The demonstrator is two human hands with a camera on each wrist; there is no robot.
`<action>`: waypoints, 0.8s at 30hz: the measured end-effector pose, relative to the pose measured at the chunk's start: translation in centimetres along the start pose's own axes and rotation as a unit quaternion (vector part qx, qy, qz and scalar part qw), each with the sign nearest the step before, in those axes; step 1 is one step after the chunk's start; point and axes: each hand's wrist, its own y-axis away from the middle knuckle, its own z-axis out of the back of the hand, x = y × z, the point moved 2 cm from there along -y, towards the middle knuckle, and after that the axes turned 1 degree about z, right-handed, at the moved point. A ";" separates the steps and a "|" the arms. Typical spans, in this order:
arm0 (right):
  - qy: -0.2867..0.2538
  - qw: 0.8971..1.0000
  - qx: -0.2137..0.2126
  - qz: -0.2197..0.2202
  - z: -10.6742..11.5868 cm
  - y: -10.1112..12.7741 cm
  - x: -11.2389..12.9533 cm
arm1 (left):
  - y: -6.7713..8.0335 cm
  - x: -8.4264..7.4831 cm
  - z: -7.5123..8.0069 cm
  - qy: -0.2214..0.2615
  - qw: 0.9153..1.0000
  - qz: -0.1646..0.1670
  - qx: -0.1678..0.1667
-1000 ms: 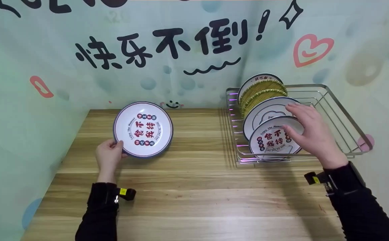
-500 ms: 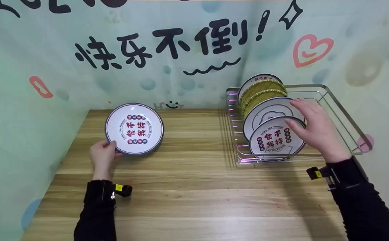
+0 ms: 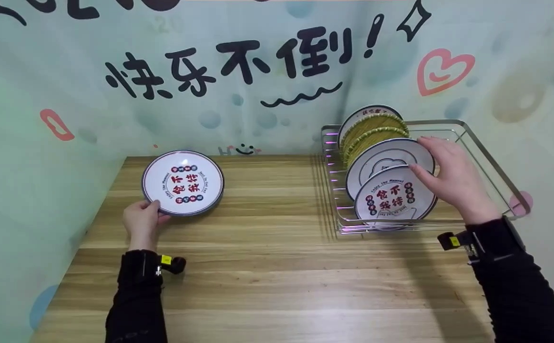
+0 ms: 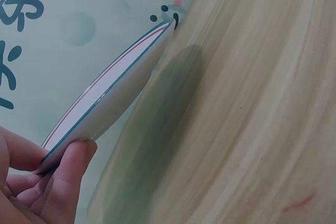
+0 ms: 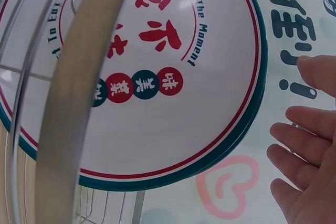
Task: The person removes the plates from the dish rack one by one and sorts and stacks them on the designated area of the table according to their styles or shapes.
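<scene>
Left hand (image 3: 141, 220) is pinching the near rim of a printed plate (image 3: 182, 183), which sits tilted over the wooden surface (image 3: 267, 267) on the left. Right hand (image 3: 453, 178) has relaxed, spread fingers resting against the front plate (image 3: 391, 197) standing in the wire rack (image 3: 496, 166), more plates behind it.

Both forearms wear long black sleeves reaching to the wrist. Left wrist: a black band (image 3: 139, 269) carries a small black camera module (image 3: 174, 263) bearing a yellow square marking on its top face. Right wrist: a wider black band (image 3: 496, 239) holds a matching black module (image 3: 451, 241), also with a yellow marking. Left hand (image 3: 139, 220) and right hand (image 3: 451, 178) are bare, without gloves.
</scene>
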 end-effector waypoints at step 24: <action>0.016 0.998 0.046 -0.026 0.5 -1.1 -0.7 | -1.4 0.5 0.1 0.008 0.998 0.067 0.003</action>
